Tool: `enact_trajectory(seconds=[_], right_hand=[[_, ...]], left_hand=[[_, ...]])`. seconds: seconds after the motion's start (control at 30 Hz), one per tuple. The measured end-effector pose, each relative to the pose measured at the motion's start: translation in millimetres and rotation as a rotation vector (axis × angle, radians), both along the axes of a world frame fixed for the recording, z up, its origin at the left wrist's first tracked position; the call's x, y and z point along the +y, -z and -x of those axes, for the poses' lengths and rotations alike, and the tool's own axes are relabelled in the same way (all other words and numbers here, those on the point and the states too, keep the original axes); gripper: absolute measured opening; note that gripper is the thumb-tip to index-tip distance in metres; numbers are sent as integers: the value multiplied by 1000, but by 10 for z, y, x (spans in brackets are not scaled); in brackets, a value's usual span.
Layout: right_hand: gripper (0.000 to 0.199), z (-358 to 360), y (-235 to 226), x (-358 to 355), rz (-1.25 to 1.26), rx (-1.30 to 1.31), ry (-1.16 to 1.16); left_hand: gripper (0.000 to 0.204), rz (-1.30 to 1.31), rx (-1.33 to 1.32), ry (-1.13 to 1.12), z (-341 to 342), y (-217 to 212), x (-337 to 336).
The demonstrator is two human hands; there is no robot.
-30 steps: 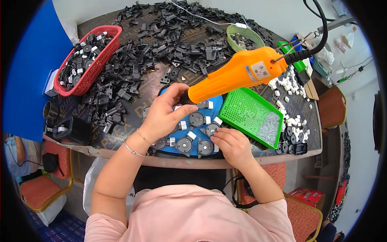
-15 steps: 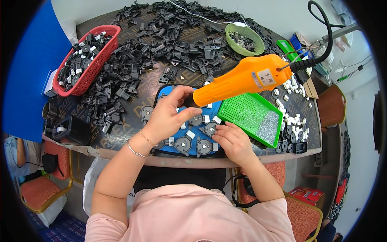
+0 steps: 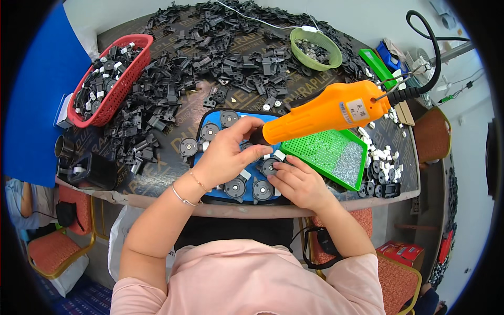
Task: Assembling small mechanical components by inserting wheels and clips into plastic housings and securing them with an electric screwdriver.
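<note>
At the far left a red plastic mesh basket [image 3: 113,79] holds black and white moulded parts, and beside it a wide heap of loose black plastic pieces [image 3: 210,47] spreads across the dark tabletop [image 3: 173,157]; neither has shifted over the last second. Nearer the person lies a blue fixture plate [image 3: 210,118] carrying round grey-and-black discs [image 3: 234,187] with small white caps seated on some of them. The left hand [image 3: 227,155] is closed around the nose of the orange electric screwdriver [image 3: 328,111], fingers wrapped near its tip. A second ago that tool stood higher and farther right over the plate; now its tip has come down and leftward, lying low over the middle of the blue fixture plate, which I judge to mean the driver is being set onto the next disc in the row. The right hand [image 3: 296,181] has stayed almost where it was, fingertips pinched on a small white cap at a disc near the plate's right edge, steadying it rather than lifting it. Just right of that hand sits a green perforated plastic tray [image 3: 315,152] with a drift of tiny silver screws [image 3: 347,167] in its lower corner, unmoved. Farther right, small white and black parts [image 3: 380,157] lie scattered on the table, and toward the back stands a pale green round bowl [image 3: 315,48] of dark pieces. The screwdriver's black cable [image 3: 428,47] loops upward at the right edge.
</note>
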State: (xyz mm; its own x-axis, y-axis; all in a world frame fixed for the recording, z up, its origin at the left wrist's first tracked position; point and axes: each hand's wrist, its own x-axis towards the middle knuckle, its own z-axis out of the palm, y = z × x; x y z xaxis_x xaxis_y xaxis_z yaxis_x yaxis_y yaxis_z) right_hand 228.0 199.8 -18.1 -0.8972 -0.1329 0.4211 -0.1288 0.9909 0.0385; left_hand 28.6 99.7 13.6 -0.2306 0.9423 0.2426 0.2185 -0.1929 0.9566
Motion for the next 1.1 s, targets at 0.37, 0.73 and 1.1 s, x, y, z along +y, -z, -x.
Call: enact_trajectory(seconds=[0.37, 0.73, 1.1], right_hand=[[29, 18, -100, 166, 311, -67, 13], [76, 137, -792, 355, 1653, 369, -225], [59, 78, -748, 395, 1278, 906, -41]], left_hand=[[38, -6, 94, -46, -14, 32, 28], [38, 45, 512, 78, -184, -27, 93], [42, 199, 909, -162, -436, 133, 5]])
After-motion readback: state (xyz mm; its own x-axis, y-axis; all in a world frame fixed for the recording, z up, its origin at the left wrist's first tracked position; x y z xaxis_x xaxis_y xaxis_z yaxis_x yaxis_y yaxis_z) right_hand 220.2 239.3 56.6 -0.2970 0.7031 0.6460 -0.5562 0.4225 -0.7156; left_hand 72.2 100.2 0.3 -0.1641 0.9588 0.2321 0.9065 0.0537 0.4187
